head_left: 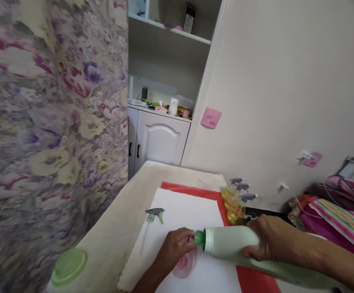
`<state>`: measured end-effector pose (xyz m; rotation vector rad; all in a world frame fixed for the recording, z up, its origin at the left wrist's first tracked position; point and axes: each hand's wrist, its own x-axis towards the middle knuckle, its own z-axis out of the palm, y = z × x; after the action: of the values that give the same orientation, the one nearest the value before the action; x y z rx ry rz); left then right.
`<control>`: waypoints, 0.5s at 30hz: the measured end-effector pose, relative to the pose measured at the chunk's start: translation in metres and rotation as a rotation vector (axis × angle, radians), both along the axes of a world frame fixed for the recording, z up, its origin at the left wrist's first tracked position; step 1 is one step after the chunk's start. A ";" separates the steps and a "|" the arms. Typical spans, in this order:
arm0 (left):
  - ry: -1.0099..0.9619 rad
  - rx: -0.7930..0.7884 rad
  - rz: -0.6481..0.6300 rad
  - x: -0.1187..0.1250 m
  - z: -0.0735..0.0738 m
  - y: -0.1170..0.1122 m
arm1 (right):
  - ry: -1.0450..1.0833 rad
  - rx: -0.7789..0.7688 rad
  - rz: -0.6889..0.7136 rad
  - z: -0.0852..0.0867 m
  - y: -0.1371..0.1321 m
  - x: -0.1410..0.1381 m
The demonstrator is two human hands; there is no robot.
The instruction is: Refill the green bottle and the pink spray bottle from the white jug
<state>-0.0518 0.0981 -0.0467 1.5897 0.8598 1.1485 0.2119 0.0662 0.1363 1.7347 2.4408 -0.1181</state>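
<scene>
My left hand (177,246) is closed around the neck of a clear pink spray bottle (185,264), which has no trigger head on it. In my right hand (271,240) a large pale green bottle (230,241) lies tilted nearly level. Its green spout (199,238) meets the mouth of the pink bottle, beside my left fingers. Whether liquid flows cannot be seen. A grey and green trigger sprayer head (155,214) with a thin tube lies on the white sheet (183,203), left of my hands.
Several spray bottles with yellow liquid (235,203) stand at the table's right edge. Under the white sheet is a red sheet (192,188). A pale green cap (69,265) lies at the near left. A floral curtain (55,122) hangs left; colourful textiles (341,219) are piled right.
</scene>
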 end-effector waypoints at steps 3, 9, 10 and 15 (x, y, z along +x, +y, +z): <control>0.002 0.000 -0.002 0.000 0.001 0.000 | -0.004 0.003 -0.006 0.002 -0.002 -0.003; 0.002 0.001 -0.003 0.000 -0.001 0.002 | -0.013 -0.011 -0.011 0.006 -0.002 -0.008; 0.001 0.001 -0.001 0.000 -0.001 0.002 | -0.012 -0.012 -0.015 0.007 -0.002 -0.008; 0.002 -0.001 -0.001 0.000 -0.001 0.002 | -0.002 -0.031 -0.032 0.007 -0.001 -0.005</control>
<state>-0.0514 0.0999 -0.0476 1.5908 0.8608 1.1456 0.2067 0.0647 0.1430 1.7602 2.3968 -0.1569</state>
